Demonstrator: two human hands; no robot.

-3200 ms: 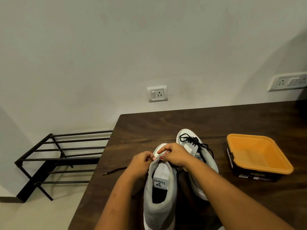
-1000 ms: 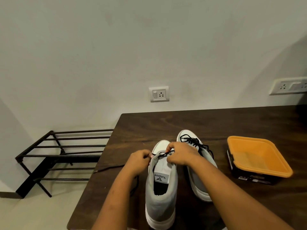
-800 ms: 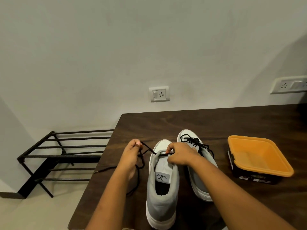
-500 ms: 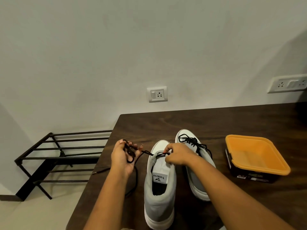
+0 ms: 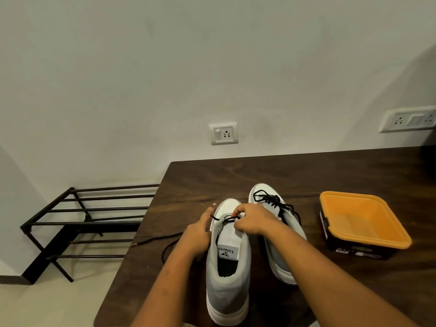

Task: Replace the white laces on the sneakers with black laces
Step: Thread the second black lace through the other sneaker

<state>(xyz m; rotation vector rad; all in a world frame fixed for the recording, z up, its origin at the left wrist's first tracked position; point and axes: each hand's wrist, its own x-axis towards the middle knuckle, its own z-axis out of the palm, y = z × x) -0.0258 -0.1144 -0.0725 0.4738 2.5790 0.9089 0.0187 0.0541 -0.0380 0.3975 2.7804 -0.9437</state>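
Nearest me on the dark table stands a grey sneaker (image 5: 227,267) with a white toe. A black lace (image 5: 225,217) crosses its front eyelets, and the loose end (image 5: 153,240) trails off to the left. My right hand (image 5: 253,219) has curled fingers and pinches the lace at the right eyelet row. My left hand (image 5: 197,232) lies against the shoe's left side with its fingers stretched forward, and the lace runs out from beneath it. The second sneaker (image 5: 282,234) stands behind and to the right, laced in black with a knot near its toe.
An orange tub (image 5: 363,220) on a black box sits to the right of the shoes. The table's left edge (image 5: 132,256) is close to the trailing lace. A black metal rack (image 5: 77,223) stands on the floor to the left. Wall sockets (image 5: 223,133) are behind.
My left hand had drawn the lace out to the left with curled fingers. It has come back against the shoe with its fingers straightened. My right hand stays at the eyelets.
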